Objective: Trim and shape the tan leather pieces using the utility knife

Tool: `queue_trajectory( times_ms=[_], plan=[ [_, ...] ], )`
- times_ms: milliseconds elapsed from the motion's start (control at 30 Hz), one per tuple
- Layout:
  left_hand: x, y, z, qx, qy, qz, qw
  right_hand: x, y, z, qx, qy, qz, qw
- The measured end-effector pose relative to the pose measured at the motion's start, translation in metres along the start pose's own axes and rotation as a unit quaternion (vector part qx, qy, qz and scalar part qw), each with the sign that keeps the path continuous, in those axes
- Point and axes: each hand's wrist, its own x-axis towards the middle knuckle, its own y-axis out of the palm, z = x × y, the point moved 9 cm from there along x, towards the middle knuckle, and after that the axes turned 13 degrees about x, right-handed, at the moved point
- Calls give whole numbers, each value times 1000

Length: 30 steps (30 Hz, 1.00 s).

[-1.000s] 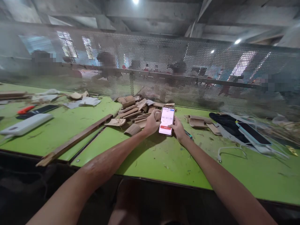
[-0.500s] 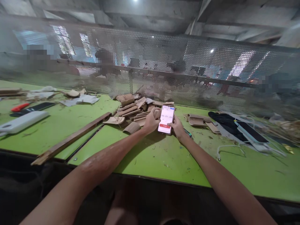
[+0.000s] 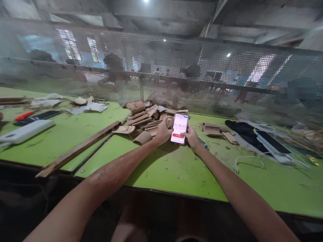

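A smartphone (image 3: 179, 118) is held upright above the green table, its lit screen turned to me, showing a timer display and a red button. My left hand (image 3: 165, 130) is closed around the phone's left edge. On the other side, my right hand (image 3: 192, 137) grips the right edge, with the thumb at the red button. Behind the phone lies a heap of split bamboo pieces (image 3: 138, 119). A teal-and-black tool (image 3: 203, 143) lies partly hidden behind my right wrist.
A long wooden strip (image 3: 80, 148) crosses the table seam at left. Beyond it are a white power bank (image 3: 30, 130) and a red-handled tool (image 3: 24, 116). Right are curved bamboo pieces (image 3: 213, 129), black cloth (image 3: 242, 134), another phone (image 3: 272, 142) and a white cable (image 3: 248, 158). Perforated mesh (image 3: 164, 74) stands behind.
The digits on the phone screen have changed from 00:01:09 to about 01:38:55. Both hands keep their hold, and the view has shifted only slightly. A brownish shape has appeared at the left edge.
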Motion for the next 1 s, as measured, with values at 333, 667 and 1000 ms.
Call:
queue_trajectory(
  times_ms=[333,667,1000],
  plan=[
    [0,0,-1,-1,0,3,1000,-1,1,2,4,-5,1,1000],
    [1,-2,-4,18,-19,4,1000,-1,1,3,13,0,3,1000],
    [7,0,13,-57,-62,2,996,-2,1,0,61,26,7,998]
  ],
)
